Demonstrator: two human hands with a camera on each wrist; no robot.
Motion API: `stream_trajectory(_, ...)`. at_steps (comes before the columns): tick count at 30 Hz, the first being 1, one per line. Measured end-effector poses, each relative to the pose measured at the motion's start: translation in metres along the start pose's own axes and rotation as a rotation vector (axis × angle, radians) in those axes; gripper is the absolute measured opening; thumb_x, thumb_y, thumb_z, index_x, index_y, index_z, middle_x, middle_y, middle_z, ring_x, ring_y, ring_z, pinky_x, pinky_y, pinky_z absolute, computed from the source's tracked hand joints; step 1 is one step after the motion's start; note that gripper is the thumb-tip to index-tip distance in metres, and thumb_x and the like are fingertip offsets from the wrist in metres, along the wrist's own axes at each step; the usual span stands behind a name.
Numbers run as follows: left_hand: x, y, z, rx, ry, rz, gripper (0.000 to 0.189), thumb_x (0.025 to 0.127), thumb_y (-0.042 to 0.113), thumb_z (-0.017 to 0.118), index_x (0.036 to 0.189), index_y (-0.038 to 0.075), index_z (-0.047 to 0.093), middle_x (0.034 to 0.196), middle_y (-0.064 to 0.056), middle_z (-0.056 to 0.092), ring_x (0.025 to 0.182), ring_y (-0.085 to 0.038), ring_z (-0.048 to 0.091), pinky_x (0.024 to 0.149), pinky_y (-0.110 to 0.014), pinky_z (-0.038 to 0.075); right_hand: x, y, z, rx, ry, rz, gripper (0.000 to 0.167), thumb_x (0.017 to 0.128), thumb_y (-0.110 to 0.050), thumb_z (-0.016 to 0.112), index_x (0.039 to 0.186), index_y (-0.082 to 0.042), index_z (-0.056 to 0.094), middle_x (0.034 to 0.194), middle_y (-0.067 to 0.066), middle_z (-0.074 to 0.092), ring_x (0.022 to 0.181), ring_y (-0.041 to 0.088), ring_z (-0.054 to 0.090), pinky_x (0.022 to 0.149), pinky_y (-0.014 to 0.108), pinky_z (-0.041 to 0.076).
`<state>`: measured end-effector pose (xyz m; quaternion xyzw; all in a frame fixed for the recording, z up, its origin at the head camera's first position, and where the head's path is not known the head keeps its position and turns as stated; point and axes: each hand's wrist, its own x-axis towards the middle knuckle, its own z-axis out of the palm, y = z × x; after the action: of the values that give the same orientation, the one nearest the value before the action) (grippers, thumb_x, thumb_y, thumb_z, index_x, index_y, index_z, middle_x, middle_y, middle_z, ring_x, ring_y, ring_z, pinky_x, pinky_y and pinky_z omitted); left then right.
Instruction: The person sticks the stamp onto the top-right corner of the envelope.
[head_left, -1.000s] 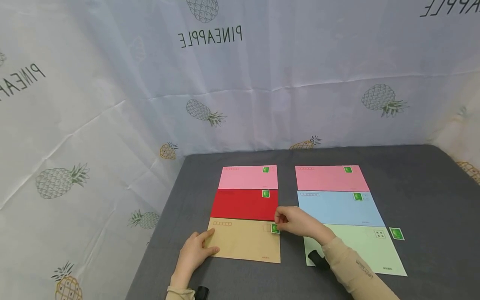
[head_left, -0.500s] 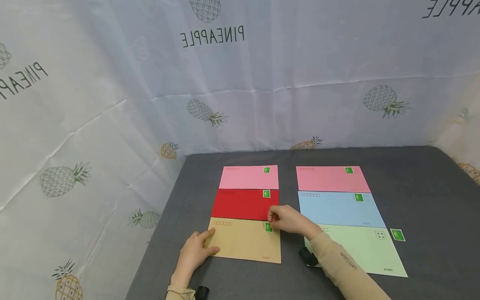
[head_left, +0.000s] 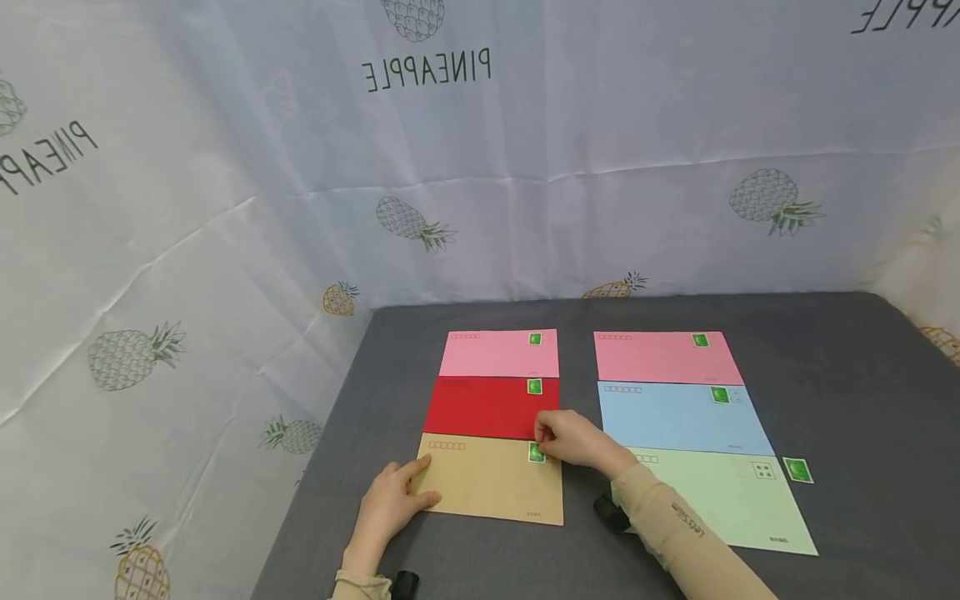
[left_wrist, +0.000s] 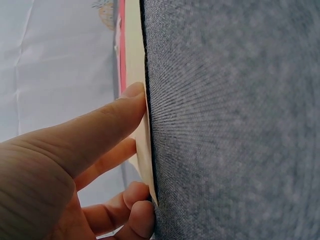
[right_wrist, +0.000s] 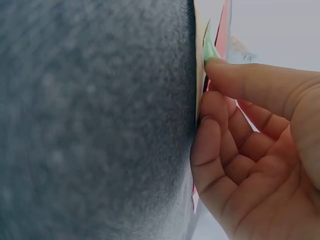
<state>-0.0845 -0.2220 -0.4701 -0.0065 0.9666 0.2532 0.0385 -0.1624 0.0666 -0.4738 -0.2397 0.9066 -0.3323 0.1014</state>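
Observation:
A tan envelope (head_left: 487, 487) lies nearest the front in the left column on the grey table. My left hand (head_left: 386, 502) rests at its left edge, thumb and fingers spread and pressing it down; the left wrist view shows the thumb (left_wrist: 132, 95) on the paper. At the envelope's upper right corner, my right hand (head_left: 576, 442) pinches a green stamp (head_left: 536, 453) by its right side. Seen from the right wrist, the stamp (right_wrist: 210, 47) stands slightly tilted up from the paper under the thumb, the other fingers curled beneath.
Above the tan envelope lie red (head_left: 472, 407) and pink (head_left: 487, 358) ones, each stamped. The right column has stamped pink (head_left: 652, 358) and blue (head_left: 667, 421) envelopes and a pale green one (head_left: 742, 508), partly under my right sleeve. A loose green stamp (head_left: 798, 471) lies beside it.
My right hand has moved left with the stamp, from the tan envelope's right edge onto its upper right corner, then nearly stopped. The left hand has stayed in place.

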Motion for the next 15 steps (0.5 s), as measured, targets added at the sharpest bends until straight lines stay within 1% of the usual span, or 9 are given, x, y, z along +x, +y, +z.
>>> stream_trajectory(10,-0.0005,0.0018,-0.0002,-0.012,-0.013,0.0,0.061,0.069,0.032,0.079,0.125,0.015,0.061,0.068,-0.001,0.041,0.058,-0.012,0.034,0.05,-0.026,0.026,-0.0004,-0.0005,0.0014,-0.018,0.005,-0.008,0.015,0.08,-0.002,0.065,0.074,-0.012,0.055,0.062,-0.005,0.049,0.054,0.007,0.043,0.051,0.021,0.038)
stream_trajectory(15,-0.0003,0.0018,0.0001,-0.01,-0.015,-0.005,0.061,0.07,0.033,0.079,0.125,0.015,0.061,0.068,-0.001,0.041,0.058,-0.013,0.035,0.051,-0.026,0.026,-0.0007,-0.0041,0.0021,-0.058,0.014,0.003,0.015,0.08,-0.002,0.065,0.073,-0.011,0.056,0.063,-0.005,0.049,0.055,0.008,0.044,0.051,0.021,0.038)
